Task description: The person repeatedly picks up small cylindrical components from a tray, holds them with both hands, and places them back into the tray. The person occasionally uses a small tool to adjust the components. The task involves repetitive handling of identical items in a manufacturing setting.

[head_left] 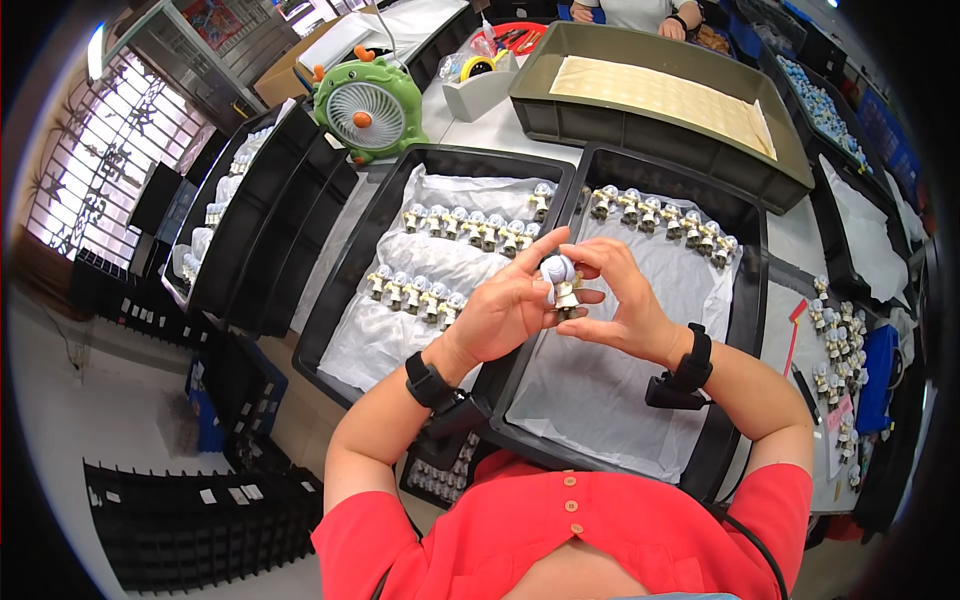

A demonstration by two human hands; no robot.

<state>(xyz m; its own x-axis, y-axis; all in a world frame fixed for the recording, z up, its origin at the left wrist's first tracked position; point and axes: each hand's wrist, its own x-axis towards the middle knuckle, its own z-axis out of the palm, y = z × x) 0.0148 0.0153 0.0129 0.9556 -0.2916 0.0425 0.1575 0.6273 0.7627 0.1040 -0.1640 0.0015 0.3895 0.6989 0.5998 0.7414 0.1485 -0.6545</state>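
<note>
A small figurine (562, 285) with pale lilac hair, a white outfit and a dark base is held upright between my two hands, over the rims of two black trays. My left hand (500, 312) grips it from the left, thumb at its side and fingers behind it. My right hand (628, 305) pinches it from the right, with fingertips near the head and thumb by the base. Similar figurines (480, 228) stand in rows on white paper in the left tray (335, 330). Another row of figurines (668, 217) lines the far end of the right tray (748, 300).
A green fan (370, 112) and a tape dispenser (480, 90) stand behind the trays. A large olive bin (650, 130) sits at the back. Stacked black trays (270, 220) rise at left. More figurines (838, 345) and a blue case (880, 378) lie at right. Another person's hand (672, 28) shows beyond.
</note>
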